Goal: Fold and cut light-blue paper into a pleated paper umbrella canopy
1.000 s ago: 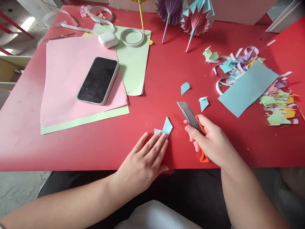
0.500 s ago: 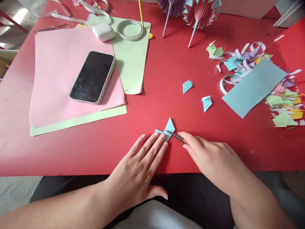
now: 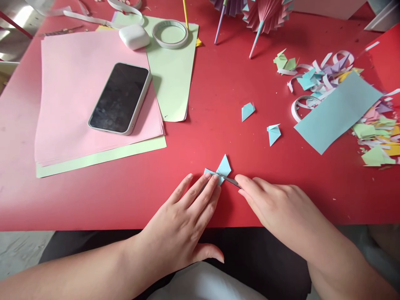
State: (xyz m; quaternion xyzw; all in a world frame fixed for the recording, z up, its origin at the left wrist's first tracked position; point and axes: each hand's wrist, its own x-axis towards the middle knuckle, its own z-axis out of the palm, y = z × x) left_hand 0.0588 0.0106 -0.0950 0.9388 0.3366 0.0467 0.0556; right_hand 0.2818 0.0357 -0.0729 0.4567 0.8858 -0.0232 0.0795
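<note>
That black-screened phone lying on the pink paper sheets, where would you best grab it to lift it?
Probably by its two long pale edges, midway along, coming straight down from above. The black-screened phone lies flat, screen up, on the pink paper sheets, so only its thin sides offer a hold; both long sides are free, while the white earbud case sits near its top end.

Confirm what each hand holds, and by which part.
Right hand grips a knife by its handle, hidden under the hand; only the blade shows, on the folded blue paper. Left hand holds nothing: fingertips pin that paper.
</note>
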